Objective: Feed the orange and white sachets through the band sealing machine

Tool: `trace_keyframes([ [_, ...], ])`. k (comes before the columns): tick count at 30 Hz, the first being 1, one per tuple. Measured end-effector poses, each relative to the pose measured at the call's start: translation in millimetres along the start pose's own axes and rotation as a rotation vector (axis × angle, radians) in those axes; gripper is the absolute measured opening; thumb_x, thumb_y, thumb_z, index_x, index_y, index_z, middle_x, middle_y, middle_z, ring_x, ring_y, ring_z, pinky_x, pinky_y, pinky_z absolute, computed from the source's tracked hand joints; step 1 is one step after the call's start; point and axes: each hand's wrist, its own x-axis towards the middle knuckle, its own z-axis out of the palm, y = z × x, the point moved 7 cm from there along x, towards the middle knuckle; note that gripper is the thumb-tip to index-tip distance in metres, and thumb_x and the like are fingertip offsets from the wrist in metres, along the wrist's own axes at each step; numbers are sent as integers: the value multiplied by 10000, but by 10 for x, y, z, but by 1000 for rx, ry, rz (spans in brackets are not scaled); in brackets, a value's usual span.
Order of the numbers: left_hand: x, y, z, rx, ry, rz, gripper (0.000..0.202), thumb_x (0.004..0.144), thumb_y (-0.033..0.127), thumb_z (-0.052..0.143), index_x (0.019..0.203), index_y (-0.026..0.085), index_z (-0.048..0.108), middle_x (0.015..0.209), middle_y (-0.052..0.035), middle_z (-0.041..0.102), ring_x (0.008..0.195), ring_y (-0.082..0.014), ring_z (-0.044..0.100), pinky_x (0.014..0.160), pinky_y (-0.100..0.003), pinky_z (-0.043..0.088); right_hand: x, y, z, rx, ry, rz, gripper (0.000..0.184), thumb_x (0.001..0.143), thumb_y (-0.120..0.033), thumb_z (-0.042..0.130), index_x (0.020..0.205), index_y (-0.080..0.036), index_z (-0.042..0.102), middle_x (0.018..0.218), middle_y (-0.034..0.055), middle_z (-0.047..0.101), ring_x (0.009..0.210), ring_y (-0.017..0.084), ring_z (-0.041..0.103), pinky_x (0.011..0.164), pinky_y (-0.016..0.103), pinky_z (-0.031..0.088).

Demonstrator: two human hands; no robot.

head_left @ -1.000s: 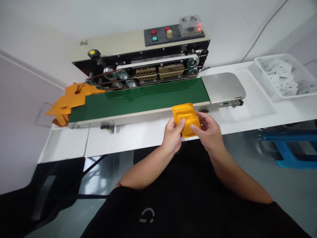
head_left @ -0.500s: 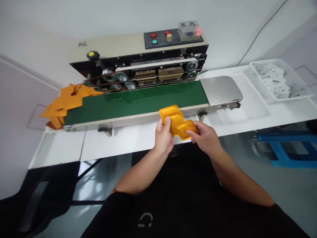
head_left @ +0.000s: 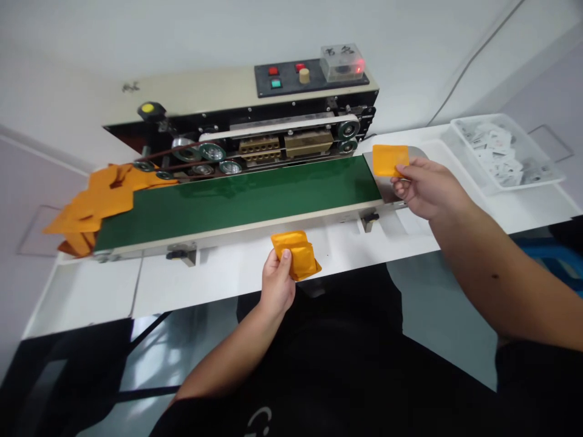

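At the left end of the green conveyor belt [head_left: 237, 203], orange sachets [head_left: 86, 206] lie heaped, spilling past its edge. In front of the belt, above the white counter [head_left: 218, 285], the left hand [head_left: 277, 284] has its fingers [head_left: 286, 258] closed on a small stack of orange sachets [head_left: 298, 255]. At the belt's right end, the right hand [head_left: 428, 188] pinches one flat orange sachet [head_left: 387, 160] above the steel plate [head_left: 387, 191]. Past that end sits a clear tray of white packets [head_left: 501, 155]. A loose pinch could drop that sachet askew; a slack left grip could fan the stack onto the counter. Fingers straying behind the belt could meet the heat sealer's exposed wheels [head_left: 212, 152].
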Motion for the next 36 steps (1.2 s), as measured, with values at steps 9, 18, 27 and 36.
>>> trace_keyframes([
  [9,28,-57,-119,9,23,-59,516,793,552,959,1090,197,729,1050,-62,826,943,-230,809,912,-381,658,338,-118,247,-73,55,101,227,1063,-34,556,881,-151,624,651,23,660,492,45,583,504,106,472],
  [18,66,-125,-156,32,6,-97,526,794,577,949,1073,183,739,1038,-78,823,939,-248,808,875,-392,668,539,-32,404,-76,-22,95,170,1009,-83,705,857,-153,676,669,34,665,466,67,559,435,130,505],
  [27,92,-95,-193,43,16,-97,536,788,593,946,1072,188,741,1003,-68,818,934,-250,805,865,-387,664,587,-51,510,-95,-66,94,76,988,-159,747,927,-186,709,692,31,691,494,82,584,445,148,521],
  [36,36,-128,-160,30,-18,-107,510,822,570,930,1092,183,738,1026,-77,821,950,-254,807,875,-394,668,-12,48,417,-136,-71,5,285,883,-337,882,1077,-220,710,723,7,691,526,116,613,474,211,518],
])
